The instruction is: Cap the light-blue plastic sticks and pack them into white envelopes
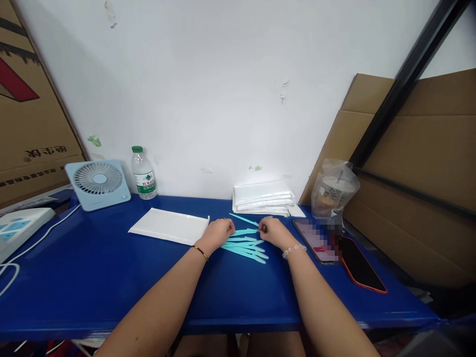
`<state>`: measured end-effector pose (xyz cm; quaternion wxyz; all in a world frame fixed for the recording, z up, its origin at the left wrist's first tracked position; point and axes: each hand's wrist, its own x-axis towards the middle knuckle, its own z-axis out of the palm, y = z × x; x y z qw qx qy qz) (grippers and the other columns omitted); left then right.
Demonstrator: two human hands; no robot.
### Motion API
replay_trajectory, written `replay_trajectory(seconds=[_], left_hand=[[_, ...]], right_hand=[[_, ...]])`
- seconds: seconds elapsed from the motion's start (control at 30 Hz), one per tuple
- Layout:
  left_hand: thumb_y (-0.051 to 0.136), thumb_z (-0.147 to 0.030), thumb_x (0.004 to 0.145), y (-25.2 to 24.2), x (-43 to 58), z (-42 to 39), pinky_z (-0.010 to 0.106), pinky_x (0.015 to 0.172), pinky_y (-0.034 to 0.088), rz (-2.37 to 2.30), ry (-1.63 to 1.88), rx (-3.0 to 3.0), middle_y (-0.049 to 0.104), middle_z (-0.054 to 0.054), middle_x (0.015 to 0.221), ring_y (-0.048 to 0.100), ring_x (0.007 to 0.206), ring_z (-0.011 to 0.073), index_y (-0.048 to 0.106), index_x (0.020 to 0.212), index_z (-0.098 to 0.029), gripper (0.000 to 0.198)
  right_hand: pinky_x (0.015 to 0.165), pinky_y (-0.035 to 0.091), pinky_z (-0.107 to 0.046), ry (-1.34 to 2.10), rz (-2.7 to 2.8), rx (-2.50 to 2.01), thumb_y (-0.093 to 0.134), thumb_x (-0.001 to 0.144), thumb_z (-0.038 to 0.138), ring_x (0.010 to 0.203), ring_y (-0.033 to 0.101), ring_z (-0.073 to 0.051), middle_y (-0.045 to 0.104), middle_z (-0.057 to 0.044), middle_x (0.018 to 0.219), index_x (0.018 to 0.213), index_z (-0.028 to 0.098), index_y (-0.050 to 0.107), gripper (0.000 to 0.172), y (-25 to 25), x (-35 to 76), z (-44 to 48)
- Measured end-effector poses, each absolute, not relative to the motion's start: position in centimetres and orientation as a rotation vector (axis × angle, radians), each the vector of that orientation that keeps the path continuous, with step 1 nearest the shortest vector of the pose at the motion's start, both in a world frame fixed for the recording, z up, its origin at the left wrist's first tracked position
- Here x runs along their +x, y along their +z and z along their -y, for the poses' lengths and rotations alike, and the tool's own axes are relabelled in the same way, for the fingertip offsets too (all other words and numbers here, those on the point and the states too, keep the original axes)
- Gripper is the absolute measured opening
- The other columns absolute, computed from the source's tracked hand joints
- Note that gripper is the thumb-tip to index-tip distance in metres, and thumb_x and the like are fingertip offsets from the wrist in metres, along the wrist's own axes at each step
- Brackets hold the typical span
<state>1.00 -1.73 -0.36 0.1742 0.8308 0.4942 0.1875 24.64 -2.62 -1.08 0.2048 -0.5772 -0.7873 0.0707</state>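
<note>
Several slim teal eyebrow razors (245, 251) lie fanned out on the blue table, between and just below my hands. My left hand (218, 234) is closed, its fingertips pinched at the left end of one teal razor. My right hand (275, 232) is closed too, with thumb and fingers pinched at the right end of an upper razor (243, 219) that slants up to the left. Its fingertips partly hide that end. Beside my left hand lies a flat white packet (169, 226), its right edge close to my knuckles.
At the wall lies a stack of white packets (263, 197). To the left are a blue fan (99, 183), a water bottle (144, 173) and a white power strip (26, 225) with cable. To the right are two phones (362, 263) and a bagged drink cup (334, 191). Cardboard (420, 198) flanks the table (111, 277).
</note>
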Motion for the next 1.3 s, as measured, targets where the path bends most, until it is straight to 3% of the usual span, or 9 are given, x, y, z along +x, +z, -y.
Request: replay_trajectory(seconds=[0.1,0.3,0.67,0.83,1.03,1.2,1.3], left_hand=[[0.051,-0.025,0.079,-0.6,0.9,1.5,0.023,0.058,0.037,-1.404,0.546,2.345,0.065,0.002,0.079,0.059,0.075,0.0162,0.061,0.077,-0.02,0.011],[0.051,-0.024,0.08,-0.7,0.8,1.5,0.023,0.059,0.037,-1.402,0.559,2.39,0.065,0.002,0.08,0.059,0.075,0.0165,0.06,0.076,-0.02,0.011],[0.051,-0.02,0.08,-0.5,1.4,1.7,0.023,0.067,0.04,-1.39,0.608,2.47,0.065,0.001,0.085,0.058,0.082,0.0161,0.062,0.078,-0.022,0.011],[0.06,-0.034,0.076,0.1,1.3,1.9,0.028,0.076,0.041,-1.479,0.712,2.459,0.063,0.003,0.095,0.056,0.092,0.0199,0.062,0.094,-0.023,0.021],[0.061,-0.033,0.073,0.3,0.7,2.2,0.025,0.068,0.04,-1.335,0.503,2.406,0.065,0.001,0.08,0.058,0.078,0.0174,0.065,0.074,-0.022,0.011],[0.058,-0.027,0.075,0.0,0.9,2.0,0.024,0.062,0.038,-1.392,0.501,2.356,0.066,0.001,0.075,0.059,0.072,0.0168,0.063,0.069,-0.021,0.01],[0.056,-0.026,0.076,-0.1,1.0,2.0,0.024,0.063,0.039,-1.399,0.517,2.379,0.066,0.002,0.077,0.059,0.073,0.0171,0.063,0.07,-0.02,0.011]], right_hand=[[0.061,0.04,-0.022,0.267,2.185,-1.586,0.057,0.062,0.009,0.066,0.056,-0.013,0.062,-0.003,0.074,0.073,0.017,0.064,0.015,-1.0,25.1,2.8],[0.057,0.04,-0.021,0.471,2.151,-1.526,0.054,0.069,0.013,0.062,0.056,-0.013,0.062,-0.001,0.069,0.076,0.017,0.065,0.014,-0.8,26.0,3.0],[0.071,0.044,-0.025,0.388,2.239,-1.316,0.051,0.079,0.014,0.076,0.06,-0.015,0.065,-0.003,0.086,0.083,0.02,0.07,0.02,-0.7,24.0,3.1],[0.077,0.045,-0.029,0.204,2.057,-1.446,0.052,0.079,0.015,0.082,0.06,-0.017,0.066,-0.005,0.089,0.089,0.02,0.069,0.02,-0.6,25.1,2.7],[0.082,0.043,-0.029,0.095,1.935,-1.678,0.051,0.078,0.009,0.084,0.059,-0.018,0.065,-0.007,0.09,0.088,0.016,0.069,0.022,-1.0,27.4,2.0],[0.09,0.039,-0.031,0.064,1.934,-1.722,0.052,0.079,0.011,0.099,0.055,-0.02,0.061,-0.009,0.106,0.103,0.018,0.066,0.029,-2.1,27.1,1.2],[0.088,0.04,-0.03,0.081,1.921,-1.779,0.055,0.078,0.013,0.098,0.056,-0.02,0.062,-0.009,0.103,0.097,0.018,0.068,0.023,-2.4,26.9,0.7]])
